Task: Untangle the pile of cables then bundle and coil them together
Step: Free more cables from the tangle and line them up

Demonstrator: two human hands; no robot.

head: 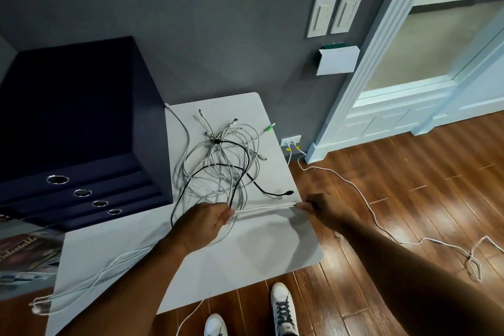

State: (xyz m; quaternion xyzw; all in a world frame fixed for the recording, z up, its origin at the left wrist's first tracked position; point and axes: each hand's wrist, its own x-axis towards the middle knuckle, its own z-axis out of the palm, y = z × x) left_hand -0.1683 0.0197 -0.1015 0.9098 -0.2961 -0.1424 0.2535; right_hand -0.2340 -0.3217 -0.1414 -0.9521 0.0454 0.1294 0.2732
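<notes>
Your left hand and right hand each pinch the taut white strands; pulling toward 3 o'clock could cinch the pile at 12 o'clock.

Dim room, glare on the floor, wide-angle bending edges, corners perhaps blurred.

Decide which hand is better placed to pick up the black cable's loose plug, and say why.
Probably right: the right hand lies just beside the black plug, while the left hand grips the white cables farther away.
</notes>
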